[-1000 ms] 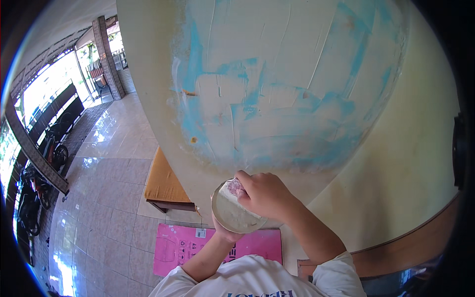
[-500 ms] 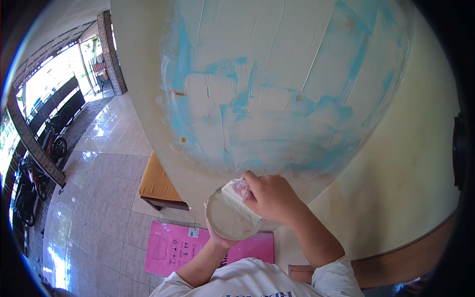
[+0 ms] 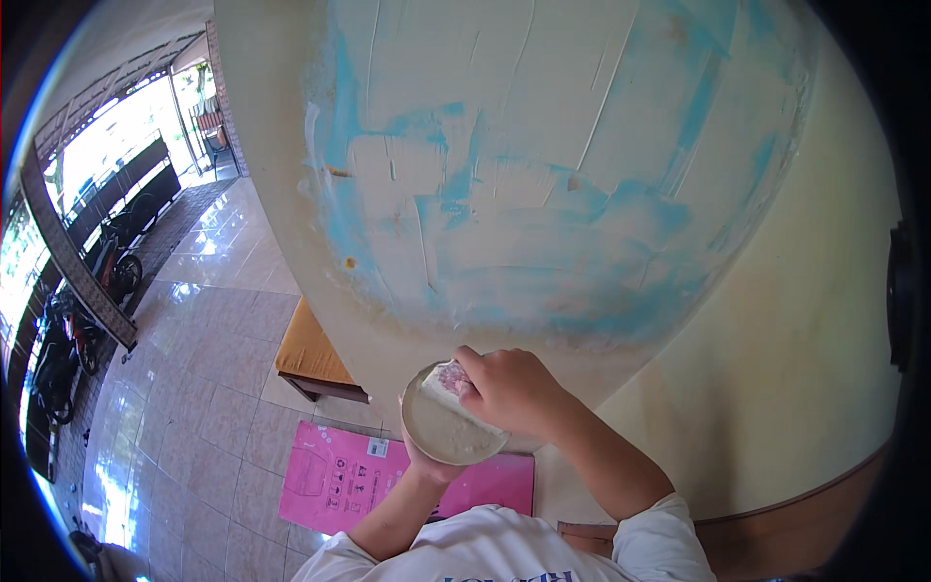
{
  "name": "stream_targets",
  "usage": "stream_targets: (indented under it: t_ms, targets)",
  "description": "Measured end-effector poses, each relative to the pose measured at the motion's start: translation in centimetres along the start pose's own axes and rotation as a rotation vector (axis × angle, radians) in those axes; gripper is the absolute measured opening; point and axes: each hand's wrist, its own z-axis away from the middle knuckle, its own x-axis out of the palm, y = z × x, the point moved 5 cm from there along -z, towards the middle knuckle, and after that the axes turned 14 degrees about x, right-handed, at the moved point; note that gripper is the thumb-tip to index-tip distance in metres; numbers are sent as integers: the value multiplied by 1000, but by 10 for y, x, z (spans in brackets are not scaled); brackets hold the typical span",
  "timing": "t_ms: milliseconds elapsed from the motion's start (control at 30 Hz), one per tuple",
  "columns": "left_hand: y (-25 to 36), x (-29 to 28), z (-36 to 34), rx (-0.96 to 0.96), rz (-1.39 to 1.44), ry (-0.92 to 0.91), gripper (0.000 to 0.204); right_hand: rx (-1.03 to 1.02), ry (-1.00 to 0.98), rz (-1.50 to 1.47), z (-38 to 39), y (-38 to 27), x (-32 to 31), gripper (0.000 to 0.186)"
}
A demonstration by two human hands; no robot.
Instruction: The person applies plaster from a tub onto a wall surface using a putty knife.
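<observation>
My left hand (image 3: pixel 433 468) is under a round, shallow bowl (image 3: pixel 441 438), gripping it from below with most of the fingers hidden. Pale, creamy putty coats the bowl's inside. In my right hand (image 3: pixel 516 390) is a flat putty scraper (image 3: pixel 448 379), smeared white and pinkish near the fingers. Its long edge lies against the bowl's inside, towards the right side. Just beyond the bowl rises a wall (image 3: pixel 388 328), where a large light-blue patch (image 3: pixel 607 308) is streaked with whitish putty in ridged strokes.
A pink cardboard sheet (image 3: pixel 320 475) lies on the tiled floor (image 3: pixel 208 388) below my arms. Left of the wall's edge stands a low bench with a yellow-brown top (image 3: pixel 318 347). Motorcycles (image 3: pixel 70 349) are parked at the far left. A brown wooden edge (image 3: pixel 776 529) curves along the lower right.
The scraper and my right hand have shifted slightly left and down along the bowl. The whole view has turned a little, so the wall patch sits further left.
</observation>
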Motion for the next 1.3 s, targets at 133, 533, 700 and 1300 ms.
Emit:
stream_targets:
  t_ms: [133,533,700,1300]
  targets:
    - [1,7,-1,46,24,71,74,-83,153,-128,12,8,-23,25]
    - [44,27,-16,214,-102,106,61,-23,404,-1229,35,57,46,29]
    - [54,49,-19,190,-63,75,62,-14,535,-1311,33,48,56,31]
    - [119,93,-28,0,-168,-128,77,-464,1313,-24,19,-76,-132,29]
